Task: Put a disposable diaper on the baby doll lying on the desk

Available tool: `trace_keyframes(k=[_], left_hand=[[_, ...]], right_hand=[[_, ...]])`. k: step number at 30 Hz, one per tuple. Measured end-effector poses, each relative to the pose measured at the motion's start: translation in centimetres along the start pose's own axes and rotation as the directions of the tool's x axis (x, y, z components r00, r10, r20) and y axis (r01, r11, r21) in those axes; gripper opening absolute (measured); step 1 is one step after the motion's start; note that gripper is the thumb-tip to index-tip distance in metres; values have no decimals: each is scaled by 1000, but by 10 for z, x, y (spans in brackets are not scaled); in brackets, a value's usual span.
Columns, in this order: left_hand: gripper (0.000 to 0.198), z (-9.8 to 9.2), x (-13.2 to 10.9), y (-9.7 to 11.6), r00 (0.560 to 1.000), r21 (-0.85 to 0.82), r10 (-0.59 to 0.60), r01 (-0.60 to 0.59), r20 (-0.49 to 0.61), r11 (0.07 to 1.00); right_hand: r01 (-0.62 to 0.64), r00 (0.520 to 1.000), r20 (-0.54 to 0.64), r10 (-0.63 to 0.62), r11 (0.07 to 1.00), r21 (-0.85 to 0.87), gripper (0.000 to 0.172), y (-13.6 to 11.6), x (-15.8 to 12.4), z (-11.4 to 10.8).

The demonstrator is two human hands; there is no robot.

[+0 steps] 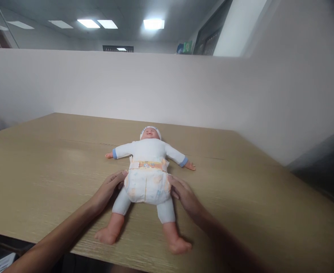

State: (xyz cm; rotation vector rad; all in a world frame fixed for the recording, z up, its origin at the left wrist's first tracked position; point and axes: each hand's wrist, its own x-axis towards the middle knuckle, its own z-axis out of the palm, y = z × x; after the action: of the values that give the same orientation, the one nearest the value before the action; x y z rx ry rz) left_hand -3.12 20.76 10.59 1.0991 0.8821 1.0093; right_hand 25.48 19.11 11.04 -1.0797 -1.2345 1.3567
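The broad surface (pixel 229 197) carries a white-clad doll (pixel 149 149) lying face up towards its near edge, limbs spread. A diaper (pixel 147 185) wraps its hips and waist, with the half-open left hand (pixel 107 189) and right hand (pixel 186 195) resting one at each side, fingers slightly curved against it; whether they grip it cannot be told. A cap (pixel 150 127) rings its head.

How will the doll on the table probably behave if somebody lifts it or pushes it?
The doll will probably not roll easily, as it lies on its back with its arms spread. Its white suit looks like cloth, so it may give softly. The bare feet look smooth and may feel slippery.
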Motion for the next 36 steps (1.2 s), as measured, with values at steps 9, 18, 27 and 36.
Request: trace_keyframes(k=[9,18,27,36], left_hand=[[38,-9,-6,-6,999,33,35,-35,-6,999],[58,-36,8,3,972,274,160,-108,-174,956],[37,-69,62,3,786,923,616,-196,-54,332],[59,-71,134,17,842,994,530,-104,103,-27]], right_hand=[[34,988,-136,-69,969,-243,79,-6,-4,-8],[-55,978,-203,-52,872,-486,87,3,5,-33],[82,789,-238,-566,482,-872,43,19,48,-73],[99,794,20,-607,96,-991,57,21,122,-81]])
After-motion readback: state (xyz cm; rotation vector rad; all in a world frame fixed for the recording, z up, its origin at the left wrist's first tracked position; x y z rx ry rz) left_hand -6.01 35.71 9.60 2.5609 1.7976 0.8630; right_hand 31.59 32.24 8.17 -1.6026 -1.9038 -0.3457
